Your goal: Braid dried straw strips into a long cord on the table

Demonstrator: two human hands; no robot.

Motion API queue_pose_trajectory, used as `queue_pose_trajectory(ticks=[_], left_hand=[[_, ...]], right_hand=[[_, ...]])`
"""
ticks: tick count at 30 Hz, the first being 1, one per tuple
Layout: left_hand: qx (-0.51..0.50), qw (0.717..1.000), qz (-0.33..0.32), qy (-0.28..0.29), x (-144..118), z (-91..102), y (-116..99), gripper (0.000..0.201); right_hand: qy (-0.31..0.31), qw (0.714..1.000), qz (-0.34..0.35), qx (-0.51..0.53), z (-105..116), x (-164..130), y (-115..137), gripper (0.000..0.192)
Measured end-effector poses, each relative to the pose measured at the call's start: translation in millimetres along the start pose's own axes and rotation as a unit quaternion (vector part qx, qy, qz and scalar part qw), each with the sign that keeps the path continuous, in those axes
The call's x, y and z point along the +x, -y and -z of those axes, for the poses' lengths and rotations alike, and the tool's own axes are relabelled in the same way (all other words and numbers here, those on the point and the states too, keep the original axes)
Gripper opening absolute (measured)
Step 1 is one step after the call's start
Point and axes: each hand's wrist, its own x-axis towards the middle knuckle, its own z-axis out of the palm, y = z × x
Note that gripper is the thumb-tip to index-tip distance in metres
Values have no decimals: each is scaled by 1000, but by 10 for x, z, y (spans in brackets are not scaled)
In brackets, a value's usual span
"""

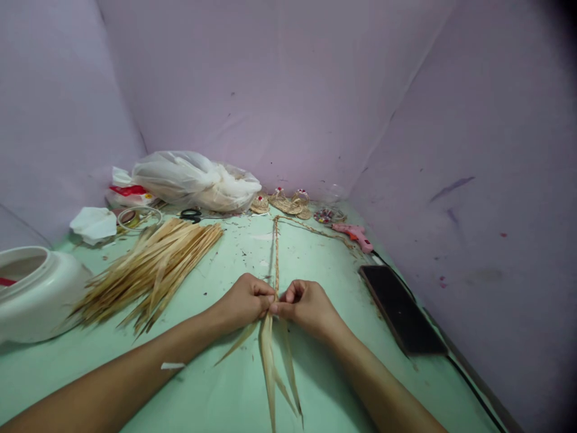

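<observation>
Left hand [246, 300]: fingers curled, tips pressed on the near end of a narrow plaited cord of pale dried straw [276, 252], pinching it.

Right hand [306, 304]: fingers curled likewise, tips meeting those of the left hand on the same cord; both pinch at one spot.

Plaited cord: runs straight away from the pinch across the pale green table top [234, 385], then bends to the right at its far end.

Loose unplaited straw strips [270, 361]: fan out from the pinch toward the person, lying flat on the table.

Bundle of tan dried straw strips [155, 267]: left of the pinch, apart from the hands.

White rounded plastic container [38, 294]: farther left, beyond the bundle.

Black flat phone [399, 307]: right of the pinch, near the right forearm, a cable at its near end.

Pink glue gun [356, 234]: beyond the phone, far right.

Clear plastic bag with pale contents [193, 180]: far left of the cord's far end, by the wall.

Small woven straw sandals [288, 203]: just past the cord's far end.

Black-handled scissors [192, 214]: before the bag.
</observation>
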Motion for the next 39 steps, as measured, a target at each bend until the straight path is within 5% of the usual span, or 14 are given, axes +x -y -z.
queue_pose_trajectory(ticks=[4, 6, 15, 25, 34, 39], left_hand=[[-46, 999, -4, 24, -6, 6, -27, 26], [-46, 998, -7, 30, 1, 11, -15, 25], [49, 996, -4, 68, -3, 73, -67, 25], [37, 989, 32, 140, 5, 194, -171, 23], [100, 994, 13, 53, 36, 159, -100, 18], [75, 996, 13, 53, 20, 155, -151, 20]], right_hand=[[83, 981, -19, 173, -21, -49, 119, 47], [130, 971, -35, 199, -31, -78, 170, 40], [137, 981, -87, 105, -5, -75, 170, 22], [109, 992, -43, 54, -49, -47, 103, 24], [110, 994, 18, -19, 11, -56, 56, 18], [143, 987, 30, 74, 66, -50, 85, 21]])
